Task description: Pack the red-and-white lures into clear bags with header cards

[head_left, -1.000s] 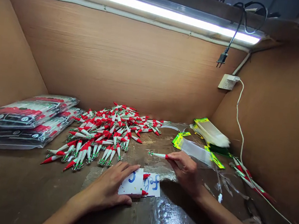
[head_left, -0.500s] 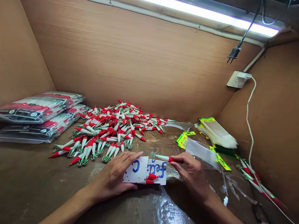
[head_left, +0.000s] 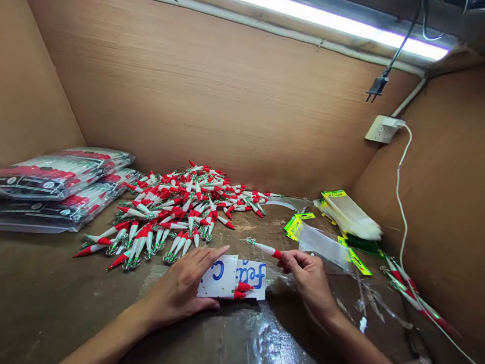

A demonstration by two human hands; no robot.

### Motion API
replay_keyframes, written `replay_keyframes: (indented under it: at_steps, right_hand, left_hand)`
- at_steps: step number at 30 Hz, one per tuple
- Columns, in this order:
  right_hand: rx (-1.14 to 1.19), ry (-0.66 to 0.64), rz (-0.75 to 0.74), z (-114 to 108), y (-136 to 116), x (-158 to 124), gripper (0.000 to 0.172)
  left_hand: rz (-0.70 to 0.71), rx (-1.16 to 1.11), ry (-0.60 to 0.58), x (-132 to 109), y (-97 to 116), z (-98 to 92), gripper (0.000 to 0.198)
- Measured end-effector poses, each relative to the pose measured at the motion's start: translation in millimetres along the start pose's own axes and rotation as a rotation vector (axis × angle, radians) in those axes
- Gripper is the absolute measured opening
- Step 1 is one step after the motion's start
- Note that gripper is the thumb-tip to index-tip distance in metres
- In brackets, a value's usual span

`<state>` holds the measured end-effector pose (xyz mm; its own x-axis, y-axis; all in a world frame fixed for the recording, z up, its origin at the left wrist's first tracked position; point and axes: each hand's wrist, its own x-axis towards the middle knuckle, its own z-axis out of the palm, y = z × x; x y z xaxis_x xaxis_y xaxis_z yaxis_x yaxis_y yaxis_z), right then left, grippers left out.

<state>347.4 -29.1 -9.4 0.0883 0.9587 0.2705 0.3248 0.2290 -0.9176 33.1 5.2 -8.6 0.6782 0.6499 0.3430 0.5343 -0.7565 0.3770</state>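
While a long strip light (head_left: pixel 262 6) glows across the top, brown board walls (head_left: pixel 200 95) enclose a worn brown table (head_left: pixel 35 310) on three sides. At the far left lie stacked clear bags (head_left: pixel 45 183) packed with red and white items. Near the middle of the table sits a large loose pile of red-and-white lures (head_left: pixel 178 210), spread toward the person. To the right lies a stack of clear sleeves with yellow-green headers (head_left: pixel 348 214), with one loose clear sleeve (head_left: pixel 327 247) lying just in front of it. A wall socket (head_left: pixel 382 129) with a white cable is mounted on the right wall. The left hand (head_left: pixel 180 289) lies flat on the table, its fingers spread and its thumb pressing the left edge of a small white card with blue writing (head_left: pixel 234 277), which has red lure tips showing at its lower edge. The right hand (head_left: pixel 310 280) sits just right of the card, thumb and fingers pinched on the red end of a single lure (head_left: pixel 263 247), held just above the card and pointing left.
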Motion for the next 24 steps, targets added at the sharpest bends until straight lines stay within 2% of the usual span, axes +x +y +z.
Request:
replay_keyframes:
  at_steps: [7,12,16,20,24]
  right_hand:
    - [-0.024,-0.058,0.031,-0.5,4.5,1.7,0.04]
    - [-0.296,-0.142,-0.163,-1.6,2.0,-3.6,0.023]
    - [-0.447,-0.204,-0.317,13.9,0.7,-9.5,0.013]
    - [-0.532,-0.334,-0.415,34.2,3.0,-11.1,0.014]
    - [-0.454,-0.473,-0.384,32.1,7.5,-8.9,0.018]
  left_hand:
    - [-0.012,-0.005,-0.025,0.1,-3.5,2.0,0.108]
    - [-0.013,-0.015,-0.023,-2.5,-7.8,6.0,0.108]
    - [0.004,-0.046,-0.063,-3.6,-7.5,10.1,0.109]
    - [0.007,-0.078,-0.104,-2.3,-4.0,12.2,0.108]
    - [-0.023,-0.099,-0.146,-2.9,-2.0,10.3,0.099]
